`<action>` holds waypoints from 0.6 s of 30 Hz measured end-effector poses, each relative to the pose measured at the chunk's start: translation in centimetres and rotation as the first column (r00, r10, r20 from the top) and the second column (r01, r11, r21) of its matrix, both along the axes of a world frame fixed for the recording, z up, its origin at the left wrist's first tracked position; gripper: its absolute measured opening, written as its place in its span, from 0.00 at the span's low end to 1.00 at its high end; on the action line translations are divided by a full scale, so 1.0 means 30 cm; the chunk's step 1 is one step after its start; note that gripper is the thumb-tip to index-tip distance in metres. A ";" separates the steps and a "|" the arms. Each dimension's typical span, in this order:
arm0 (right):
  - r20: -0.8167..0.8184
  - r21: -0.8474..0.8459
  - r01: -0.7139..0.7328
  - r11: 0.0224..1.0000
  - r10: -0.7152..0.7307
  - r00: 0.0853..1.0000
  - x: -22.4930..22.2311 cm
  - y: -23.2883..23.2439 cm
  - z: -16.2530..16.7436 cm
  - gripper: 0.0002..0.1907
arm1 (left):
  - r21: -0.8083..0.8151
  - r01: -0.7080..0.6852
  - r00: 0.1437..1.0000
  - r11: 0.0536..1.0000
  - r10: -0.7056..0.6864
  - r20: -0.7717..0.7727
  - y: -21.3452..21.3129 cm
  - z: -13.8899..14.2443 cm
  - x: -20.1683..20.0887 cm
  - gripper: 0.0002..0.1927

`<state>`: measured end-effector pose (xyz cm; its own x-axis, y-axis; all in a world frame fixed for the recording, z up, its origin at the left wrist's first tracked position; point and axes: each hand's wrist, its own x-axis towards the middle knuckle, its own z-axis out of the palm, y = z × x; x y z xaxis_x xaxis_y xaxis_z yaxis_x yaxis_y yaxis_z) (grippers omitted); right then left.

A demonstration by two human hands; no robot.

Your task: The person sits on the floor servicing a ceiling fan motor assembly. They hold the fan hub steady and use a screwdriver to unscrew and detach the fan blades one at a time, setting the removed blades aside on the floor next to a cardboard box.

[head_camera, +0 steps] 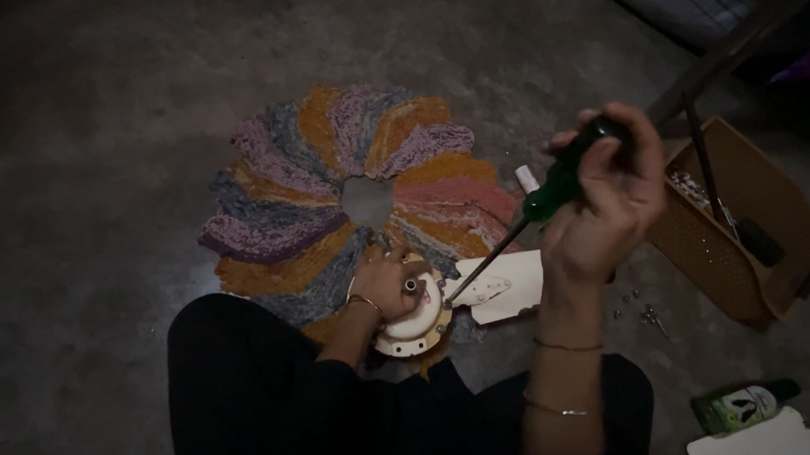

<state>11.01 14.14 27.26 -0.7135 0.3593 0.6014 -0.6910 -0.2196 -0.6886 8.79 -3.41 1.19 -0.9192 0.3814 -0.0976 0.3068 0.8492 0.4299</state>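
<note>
On the grey concrete floor, toward the left, lies a round rag mat made of wedge-shaped strips in purple, orange, grey and pink, with a small hole at its centre. The person's dark-clad leg comes up from the bottom edge, just below the mat.

At the near rim of the mat sits a cream-coloured round motor housing. The left hand rests on top of it, its grip closed down over the housing, fingers spread across the cap, with a short metal shaft showing just beside the fingers. A thin bangle sits on that wrist.

Just right of the housing lies a white fan blade, flat on the floor and touching the housing's side. The metal shank of a green-handled screwdriver slants down from the upper right, its tip meeting the right edge of the housing, beside the left hand. The right hand is raised well above the floor, its grip wrapped tight round the screwdriver's handle.

Farther right, small loose screws lie scattered on the floor, near a brown plastic basket holding tools. At the lower right lie a green bottle and another white blade.
</note>
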 end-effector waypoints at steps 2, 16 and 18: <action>-0.100 0.010 -0.062 0.998 0.063 0.993 -0.012 0.005 -0.013 0.06 | 0.010 -0.008 0.999 1.000 0.008 -0.035 0.000 0.003 0.001 0.22; 0.030 0.325 0.211 0.922 -0.234 0.972 0.041 0.024 0.030 0.10 | 0.034 -0.016 0.999 0.999 0.017 -0.029 -0.002 0.009 0.008 0.21; 0.052 0.361 0.266 0.894 -0.304 0.951 0.039 0.006 0.045 0.09 | 0.040 -0.018 0.998 0.999 0.020 -0.055 -0.001 0.001 0.007 0.21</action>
